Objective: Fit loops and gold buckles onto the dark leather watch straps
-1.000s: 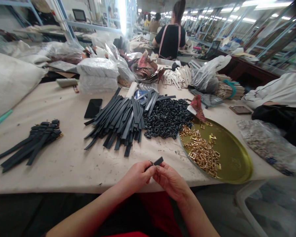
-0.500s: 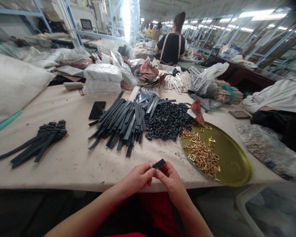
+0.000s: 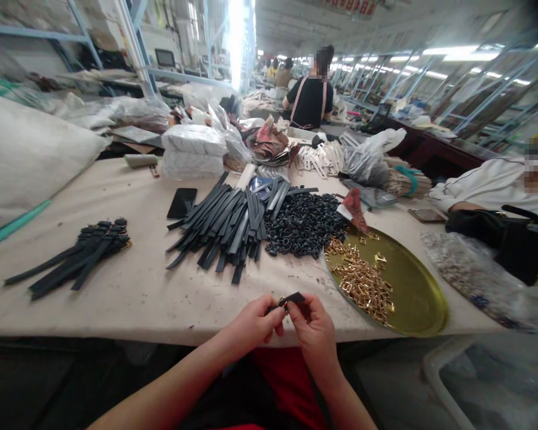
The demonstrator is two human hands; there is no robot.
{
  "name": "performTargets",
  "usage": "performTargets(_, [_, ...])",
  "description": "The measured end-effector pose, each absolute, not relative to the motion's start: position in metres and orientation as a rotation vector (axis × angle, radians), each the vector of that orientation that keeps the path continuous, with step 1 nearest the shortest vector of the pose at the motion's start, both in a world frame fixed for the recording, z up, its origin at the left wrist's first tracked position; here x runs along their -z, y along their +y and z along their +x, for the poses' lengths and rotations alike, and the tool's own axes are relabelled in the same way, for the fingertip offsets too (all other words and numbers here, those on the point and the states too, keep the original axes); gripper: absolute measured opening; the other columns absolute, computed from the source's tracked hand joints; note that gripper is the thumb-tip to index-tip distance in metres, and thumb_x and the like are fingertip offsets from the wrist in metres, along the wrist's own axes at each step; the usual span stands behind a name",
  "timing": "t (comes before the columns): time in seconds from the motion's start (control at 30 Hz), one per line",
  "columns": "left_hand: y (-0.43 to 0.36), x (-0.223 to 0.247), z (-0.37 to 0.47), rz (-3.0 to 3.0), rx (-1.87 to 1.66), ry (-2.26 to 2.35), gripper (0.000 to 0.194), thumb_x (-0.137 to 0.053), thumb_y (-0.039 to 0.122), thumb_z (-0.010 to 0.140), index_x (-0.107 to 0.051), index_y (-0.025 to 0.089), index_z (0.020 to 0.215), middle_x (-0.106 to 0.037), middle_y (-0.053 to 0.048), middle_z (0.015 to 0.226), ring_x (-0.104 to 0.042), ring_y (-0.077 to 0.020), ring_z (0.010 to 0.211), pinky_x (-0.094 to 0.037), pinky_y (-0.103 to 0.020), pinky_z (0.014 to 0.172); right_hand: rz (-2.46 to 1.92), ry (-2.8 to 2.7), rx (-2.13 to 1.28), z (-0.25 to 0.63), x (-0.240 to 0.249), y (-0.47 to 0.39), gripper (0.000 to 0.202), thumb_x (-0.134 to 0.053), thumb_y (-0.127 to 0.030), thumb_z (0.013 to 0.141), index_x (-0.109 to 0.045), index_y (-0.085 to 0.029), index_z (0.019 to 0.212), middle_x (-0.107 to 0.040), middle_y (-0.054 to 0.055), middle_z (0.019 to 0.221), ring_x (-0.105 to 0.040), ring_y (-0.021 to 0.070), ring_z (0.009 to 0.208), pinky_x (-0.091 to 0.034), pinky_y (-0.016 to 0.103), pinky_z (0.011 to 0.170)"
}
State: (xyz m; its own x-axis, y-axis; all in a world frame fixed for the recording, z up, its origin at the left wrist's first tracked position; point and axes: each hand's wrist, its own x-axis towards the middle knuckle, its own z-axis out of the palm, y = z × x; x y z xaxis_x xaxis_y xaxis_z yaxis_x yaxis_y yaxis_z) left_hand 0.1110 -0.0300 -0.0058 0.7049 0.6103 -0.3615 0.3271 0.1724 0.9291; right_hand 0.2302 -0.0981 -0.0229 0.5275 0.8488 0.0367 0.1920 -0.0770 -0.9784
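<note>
Above the table's front edge, my left hand (image 3: 259,322) and my right hand (image 3: 312,322) meet around a short black strap (image 3: 293,297). A small gold buckle (image 3: 282,301) shows on the strap between the fingertips. My left fingers pinch the strap at the buckle; my right thumb and fingers grip it on the other side. Most of the strap is hidden by the fingers. Beyond the hands lie a pile of loose black straps (image 3: 219,224) and a heap of small black loops (image 3: 300,224). Gold buckles (image 3: 363,283) lie on a round gold tray (image 3: 416,298) at the right.
A bundle of black straps with buckles (image 3: 89,248) lies at the left. A phone (image 3: 182,203), plastic-wrapped packs (image 3: 192,152) and bagged pieces (image 3: 372,155) stand farther back. A person in white (image 3: 497,182) sits at the right; another person (image 3: 308,101) stands beyond.
My right thumb has shifted, and the strap's free end now bends over the buckle between my hands. The whole view has tilted slightly.
</note>
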Motion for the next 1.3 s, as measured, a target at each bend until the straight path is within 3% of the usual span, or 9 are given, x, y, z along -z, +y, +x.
performTargets(0.23, [-0.031,0.004,0.110,1.353,-0.269,0.854,0.020,-0.045,0.036,0.074,-0.042,0.017,0.068,-0.051,0.005,0.056,-0.038,-0.0054,0.041,-0.031,-0.018,0.041,-1.559,-0.886,-0.749,0.229,0.015,-0.099,0.020,-0.057,-0.037,0.076,-0.052,-0.018,0.079,-0.058,-0.001,0.067,-0.054,0.0142,0.063,-0.042,0.027,0.061])
performTargets(0.57, [-0.022,0.007,0.116,1.274,-0.227,0.872,0.020,-0.047,0.036,0.071,-0.046,0.016,0.068,-0.051,0.005,0.054,-0.036,-0.0053,0.040,-0.028,-0.018,0.041,-1.332,-0.497,-1.116,0.234,0.027,-0.086,0.022,-0.063,-0.036,0.069,-0.052,-0.017,0.071,-0.052,-0.004,0.061,-0.045,0.0090,0.051,-0.038,0.023,0.054])
performTargets(0.8, [-0.019,0.000,0.119,1.314,-0.209,0.878,0.028,-0.048,0.043,0.069,-0.046,0.016,0.063,-0.049,0.005,0.055,-0.037,-0.0062,0.043,-0.030,-0.019,0.043,-1.599,-0.948,-0.722,0.239,0.023,-0.094,0.018,-0.058,-0.036,0.074,-0.056,-0.019,0.074,-0.056,0.000,0.067,-0.051,0.0148,0.066,-0.039,0.027,0.063])
performTargets(0.97, [-0.025,0.003,0.123,1.508,-0.237,0.904,0.026,-0.043,0.040,0.071,-0.047,0.017,0.061,-0.046,0.005,0.051,-0.037,-0.0075,0.043,-0.028,-0.019,0.042,-1.516,-0.845,-0.975,0.241,0.026,-0.097,0.023,-0.053,-0.041,0.077,-0.052,-0.018,0.076,-0.053,-0.002,0.063,-0.048,0.0125,0.057,-0.040,0.025,0.055])
performTargets(1.03, [-0.027,0.006,0.125,1.534,-0.216,0.909,0.025,-0.043,0.041,0.071,-0.045,0.017,0.062,-0.048,0.005,0.052,-0.037,-0.0079,0.042,-0.028,-0.020,0.042,-1.490,-0.887,-0.994,0.240,0.027,-0.097,0.021,-0.051,-0.038,0.078,-0.050,-0.018,0.075,-0.051,-0.002,0.062,-0.047,0.0120,0.055,-0.039,0.024,0.053])
performTargets(1.2, [-0.029,0.010,0.127,1.714,-0.271,0.924,0.031,-0.038,0.047,0.072,-0.042,0.019,0.058,-0.049,0.002,0.053,-0.044,-0.0123,0.051,-0.033,-0.022,0.050,-1.566,-1.260,-0.432,0.239,0.022,-0.102,0.010,-0.049,-0.023,0.077,-0.052,-0.018,0.068,-0.052,0.001,0.070,-0.050,0.0153,0.069,-0.038,0.027,0.062])
performTargets(1.3, [-0.036,0.006,0.122,1.826,-0.259,0.924,0.030,-0.038,0.046,0.072,-0.042,0.019,0.059,-0.050,0.001,0.055,-0.047,-0.0144,0.057,-0.034,-0.024,0.056,-1.586,-1.189,-0.537,0.241,0.015,-0.110,0.008,-0.051,-0.023,0.077,-0.052,-0.018,0.070,-0.051,0.000,0.067,-0.049,0.0138,0.065,-0.038,0.025,0.059])
